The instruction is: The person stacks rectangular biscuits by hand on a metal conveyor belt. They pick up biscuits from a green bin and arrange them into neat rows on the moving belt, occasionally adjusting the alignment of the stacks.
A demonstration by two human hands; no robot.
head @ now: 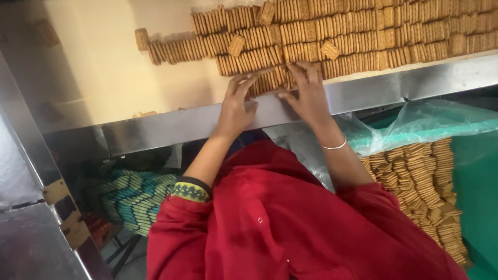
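Observation:
Rows of rectangular brown biscuits [332, 36] stand on edge on a pale conveyor surface [104, 67]. My left hand [237, 103] and my right hand [310, 93] press from either side on a short row of biscuits [270, 80] at the near edge of the surface. The fingers of both hands curl around the ends of that row. A thin silver bangle [334, 146] circles my right wrist. Red cloth [290, 223] covers my arms and lap below.
A steel rim [404, 85] borders the conveyor. At the right, a green crate [477, 171] lined with clear plastic holds stacked biscuit rows [420, 176]. A lone biscuit [141, 39] stands at the left. A steel panel [26, 233] is at the lower left.

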